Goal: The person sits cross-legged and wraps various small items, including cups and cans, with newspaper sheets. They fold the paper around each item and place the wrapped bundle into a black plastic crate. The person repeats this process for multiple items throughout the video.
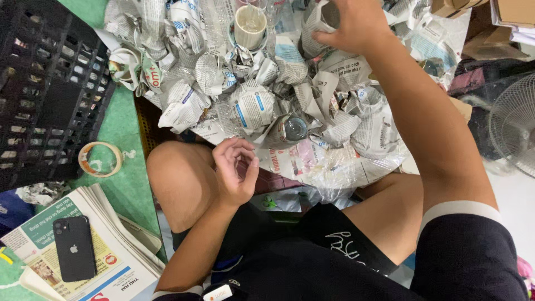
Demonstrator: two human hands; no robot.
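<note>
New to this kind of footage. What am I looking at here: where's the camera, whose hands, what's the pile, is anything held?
One picture, taken by a camera on a person's head, looking down at their lap and hands. No machine: two bare hands. The person sits with knees bent, a pile of newspaper-wrapped items in front of them, with a cream cup and a glass jar showing among the wraps. The right hand reaches out and grips a newspaper-wrapped item at the far side of the pile. The left hand rests loosely curled above the knee, holding nothing. To the left lie a tape roll, a black crate, and a stack of newspapers with a black phone on top.
</note>
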